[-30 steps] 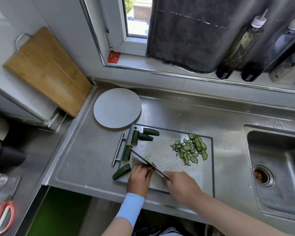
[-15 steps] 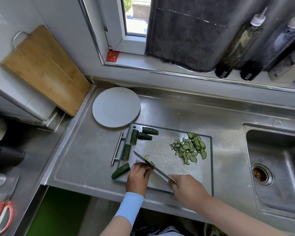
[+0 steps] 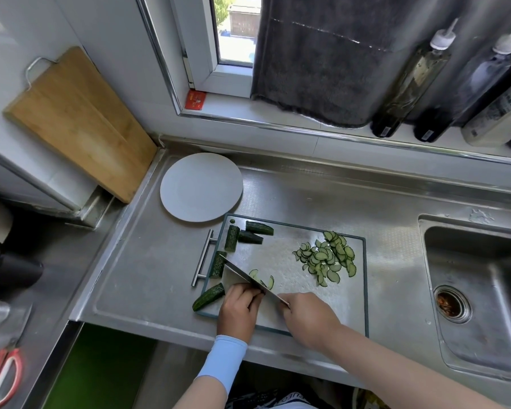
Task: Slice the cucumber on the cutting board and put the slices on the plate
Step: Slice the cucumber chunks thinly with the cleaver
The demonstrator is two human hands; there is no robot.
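Cucumber pieces (image 3: pixel 232 238), five dark-skinned lengths, lie along the left edge of the board (image 3: pixel 351 302); the nearest one overhangs the near-left corner onto the counter (image 3: pixel 148 276). A heap of slices (image 3: pixel 326 258) sits on the far-right part of the board, well apart from the pieces. A few fresh slices (image 3: pixel 270 282) stand on edge just beyond the knife (image 3: pixel 239 274).

The right hand (image 3: pixel 307 315) is closed round the knife handle, which the fist hides. The blade runs diagonally from that hand toward the board's left edge, and its tip lies against one of the pieces. The left hand (image 3: pixel 239 311) rests on the board on the near side of the blade, fingers curled, knuckles touching the flat of the blade. Whatever lies under those fingers is hidden, so it cannot be told whether they hold a piece. A pale blue sleeve (image 3: pixel 223 361) covers the left forearm.

The plate (image 3: pixel 201 187), round and white, rests on the counter just beyond the board's far-left corner and carries no slices. A metal handle (image 3: pixel 202 258) is fixed to the left side of the board. A sink (image 3: pixel 484 255) lies to the right. A wooden board (image 3: pixel 80 122) leans on the wall at the left. Two bottles (image 3: pixel 410 78) and a dark towel (image 3: pixel 322 54) occupy the sill, and red scissors (image 3: pixel 0 376) lie at the lower left.
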